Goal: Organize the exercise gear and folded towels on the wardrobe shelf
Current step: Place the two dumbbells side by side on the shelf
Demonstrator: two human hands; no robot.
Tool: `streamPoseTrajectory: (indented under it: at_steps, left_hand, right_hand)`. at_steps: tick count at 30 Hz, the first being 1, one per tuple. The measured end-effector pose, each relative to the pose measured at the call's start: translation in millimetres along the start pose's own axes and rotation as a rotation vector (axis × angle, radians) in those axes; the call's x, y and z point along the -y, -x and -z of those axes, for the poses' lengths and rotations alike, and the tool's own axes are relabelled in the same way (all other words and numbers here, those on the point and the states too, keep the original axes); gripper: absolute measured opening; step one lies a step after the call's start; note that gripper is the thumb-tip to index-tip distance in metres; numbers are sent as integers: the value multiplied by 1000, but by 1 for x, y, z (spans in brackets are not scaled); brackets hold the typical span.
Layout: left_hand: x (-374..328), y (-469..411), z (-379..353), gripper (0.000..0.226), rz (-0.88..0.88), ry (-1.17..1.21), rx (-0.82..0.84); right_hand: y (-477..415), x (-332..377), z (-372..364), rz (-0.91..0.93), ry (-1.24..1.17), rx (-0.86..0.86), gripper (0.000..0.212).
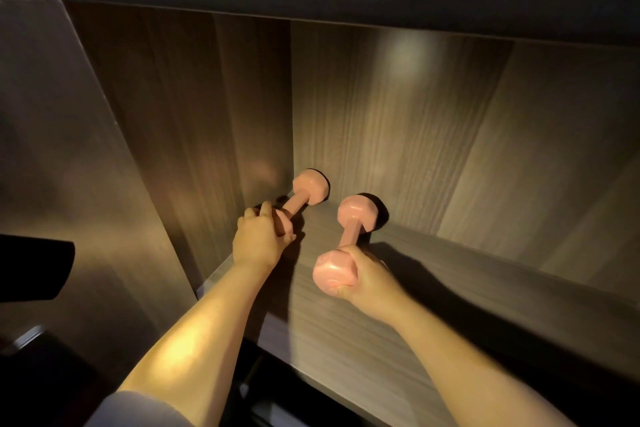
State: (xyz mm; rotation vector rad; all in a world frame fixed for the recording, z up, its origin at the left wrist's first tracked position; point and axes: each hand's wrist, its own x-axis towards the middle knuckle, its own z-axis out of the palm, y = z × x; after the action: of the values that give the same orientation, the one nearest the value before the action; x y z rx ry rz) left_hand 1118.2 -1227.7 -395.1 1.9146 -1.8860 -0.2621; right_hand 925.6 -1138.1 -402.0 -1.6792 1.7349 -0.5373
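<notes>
1. My left hand (258,239) is curled round the near head of the left pink dumbbell (308,189), which lies on the wardrobe shelf (346,340).
2. Its long axis runs from my grip toward 1 o'clock, and its far head sits in the corner by the back panel (398,114).
3. My right hand (367,282) clamps the near head of the right pink dumbbell (350,230) from its 4 o'clock side.
4. That dumbbell points between 12 and 1 o'clock, its far head close to the back panel, just beside the other's.
</notes>
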Motion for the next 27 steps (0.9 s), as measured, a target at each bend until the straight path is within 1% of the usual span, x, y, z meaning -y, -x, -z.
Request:
streamPoseTrajectory:
  at_steps: [8, 12, 15, 20, 23, 25, 27]
  left_hand:
    - [2, -8, 4, 77, -36, -318, -54]
    - [3, -9, 6, 80, -34, -387, -66]
    - [2, -9, 9, 81, -36, -386, -64]
    - [9, -5, 11, 82, -46, -279, -9]
    - [16, 4, 5, 77, 21, -56, 10]
    - [20, 11, 0, 71, 68, 97, -27]
    - [22, 15, -5, 66, 78, 179, -74]
  right_hand:
    - [-3, 1, 0, -10, 0, 4, 70]
    - [-7, 3, -1, -6, 13, 2, 71]
    - [-13, 6, 0, -2, 36, 9, 70]
    - [-27, 15, 2, 4, 79, 34, 69]
    - [-38, 24, 1, 10, 111, 41, 70]
    - [-44, 32, -3, -9, 127, 26, 73]
    - [-50, 38, -9, -21, 131, 10, 75]
